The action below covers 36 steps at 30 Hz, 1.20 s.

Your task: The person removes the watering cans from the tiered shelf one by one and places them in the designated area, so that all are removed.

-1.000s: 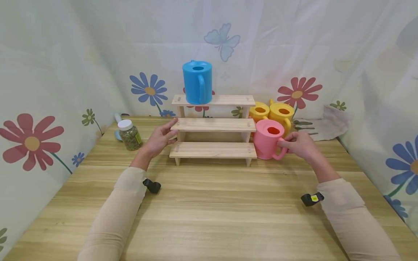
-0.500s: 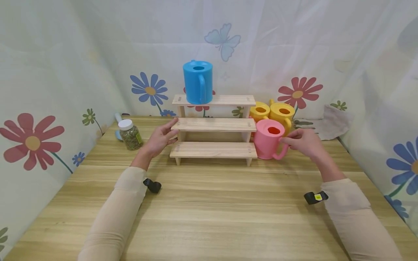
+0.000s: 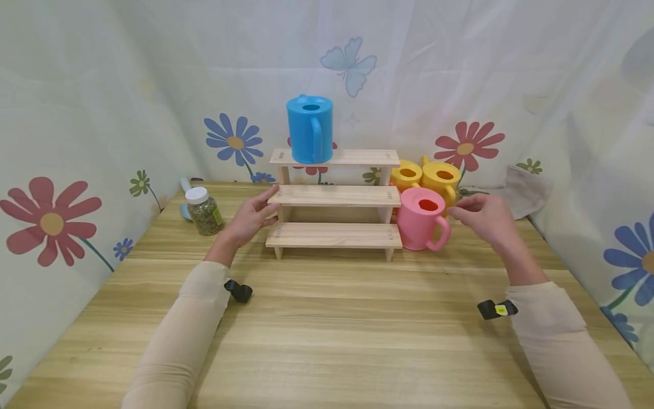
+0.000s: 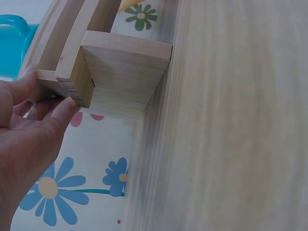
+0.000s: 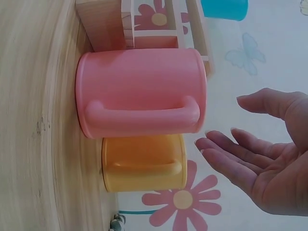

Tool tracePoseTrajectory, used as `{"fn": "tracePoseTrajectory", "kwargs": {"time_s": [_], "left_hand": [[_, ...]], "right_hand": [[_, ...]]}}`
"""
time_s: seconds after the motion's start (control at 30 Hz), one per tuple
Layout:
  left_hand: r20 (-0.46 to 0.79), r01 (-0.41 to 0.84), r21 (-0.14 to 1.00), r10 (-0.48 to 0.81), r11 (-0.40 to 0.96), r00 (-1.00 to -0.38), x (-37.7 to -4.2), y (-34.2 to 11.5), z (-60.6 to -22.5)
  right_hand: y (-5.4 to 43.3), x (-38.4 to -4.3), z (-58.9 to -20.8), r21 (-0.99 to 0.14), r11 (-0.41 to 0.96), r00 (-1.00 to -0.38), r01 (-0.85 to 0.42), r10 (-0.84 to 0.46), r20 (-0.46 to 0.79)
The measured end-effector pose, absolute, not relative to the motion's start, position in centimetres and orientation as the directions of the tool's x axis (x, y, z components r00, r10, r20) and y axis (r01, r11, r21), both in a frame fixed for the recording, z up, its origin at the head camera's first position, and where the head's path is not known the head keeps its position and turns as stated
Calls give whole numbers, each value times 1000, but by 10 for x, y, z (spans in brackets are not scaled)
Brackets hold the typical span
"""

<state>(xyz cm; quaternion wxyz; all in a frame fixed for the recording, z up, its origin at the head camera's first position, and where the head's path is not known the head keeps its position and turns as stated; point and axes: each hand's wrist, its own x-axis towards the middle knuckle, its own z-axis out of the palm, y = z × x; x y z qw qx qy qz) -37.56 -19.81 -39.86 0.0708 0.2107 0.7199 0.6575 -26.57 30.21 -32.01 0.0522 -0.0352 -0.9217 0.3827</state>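
A three-tier wooden display stand (image 3: 334,194) stands on the table, with a blue watering can (image 3: 309,130) on its top tier. At the stand's left side, my left hand (image 3: 246,220) holds the end of the middle shelf between thumb and fingers. My right hand (image 3: 485,220) hovers by the pink watering can (image 3: 416,221), apart from its handle. In the right wrist view, the right thumb and fingers are spread and hold nothing. The pink can is upright on the table by the stand's right end, in front of two yellow watering cans (image 3: 443,172).
At the left is a white-capped jar (image 3: 203,213) of green bits, with a light-blue tool (image 3: 185,184) partly hidden behind it. A greyish cloth item (image 3: 523,193) lies at the right rear. A flower-print curtain (image 3: 409,74) encloses the table's back and sides.
My right hand has let go of the pink watering can's handle and drawn back to the right. The left hand and the stand have stayed put.
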Motion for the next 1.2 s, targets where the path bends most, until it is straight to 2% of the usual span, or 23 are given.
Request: {"fn": "tracePoseTrajectory", "kwargs": {"time_s": [0.37, 0.63, 1.0, 1.1, 1.2], "left_hand": [[166, 208, 976, 394, 65, -904, -377, -200, -399], [166, 205, 977, 391, 61, -905, -377, -204, -400], [178, 214, 976, 391, 50, -903, -375, -200, -400], [174, 210, 976, 391, 51, -904, -374, -199, -400], [174, 208, 977, 390, 48, -904, -375, -197, -399]], "right_hand": [[284, -262, -308, -729, 684, -988, -26, 94, 123], [240, -269, -281, -753, 638, -972, -164, 26, 234], [148, -312, -250, -754, 524, -914, -396, -142, 381], [123, -327, -248, -748, 483, -885, -456, -154, 439], [104, -341, -247, -763, 437, -871, -476, -113, 478]]}}
